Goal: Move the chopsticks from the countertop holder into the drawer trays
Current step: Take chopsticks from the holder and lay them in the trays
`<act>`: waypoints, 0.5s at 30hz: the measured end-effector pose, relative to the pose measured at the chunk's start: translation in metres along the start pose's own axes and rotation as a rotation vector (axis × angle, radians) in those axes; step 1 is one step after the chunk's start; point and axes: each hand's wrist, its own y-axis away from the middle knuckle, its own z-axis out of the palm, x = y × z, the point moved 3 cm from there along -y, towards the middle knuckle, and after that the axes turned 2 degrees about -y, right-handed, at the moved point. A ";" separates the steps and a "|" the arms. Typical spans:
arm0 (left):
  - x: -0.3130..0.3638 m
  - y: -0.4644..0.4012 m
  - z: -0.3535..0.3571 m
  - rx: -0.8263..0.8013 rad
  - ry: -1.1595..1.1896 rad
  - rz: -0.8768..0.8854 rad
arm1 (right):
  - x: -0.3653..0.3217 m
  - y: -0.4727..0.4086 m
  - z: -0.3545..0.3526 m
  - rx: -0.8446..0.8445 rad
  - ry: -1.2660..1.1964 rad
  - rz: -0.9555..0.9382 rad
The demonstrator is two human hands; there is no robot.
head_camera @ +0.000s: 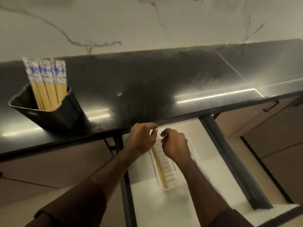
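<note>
Both hands hover over the white tray (165,187) in the open drawer (188,210); left hand (141,139) and right hand (174,145) have fingers curled, whether pinching anything I cannot tell; two chopsticks (159,167) lie inside the tray; the remaining chopsticks (47,86) stand in the black holder (54,113) on the counter (147,89), well left of the tray; a careless nudge might roll the laid pair askew.

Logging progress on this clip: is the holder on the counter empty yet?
Not empty. The holder has a bundle of chopsticks standing in it; only a few chopsticks lie in the drawer tray.
</note>
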 end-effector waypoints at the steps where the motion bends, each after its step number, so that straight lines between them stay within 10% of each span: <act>1: 0.006 -0.007 -0.028 0.093 0.043 0.010 | -0.023 0.000 -0.018 0.050 -0.042 -0.049; 6: 0.015 -0.023 -0.171 0.493 0.188 -0.012 | -0.140 0.007 -0.076 0.258 -0.166 -0.311; 15: -0.104 0.015 -0.311 0.592 0.222 -0.090 | -0.317 0.031 -0.014 0.261 -0.254 -0.476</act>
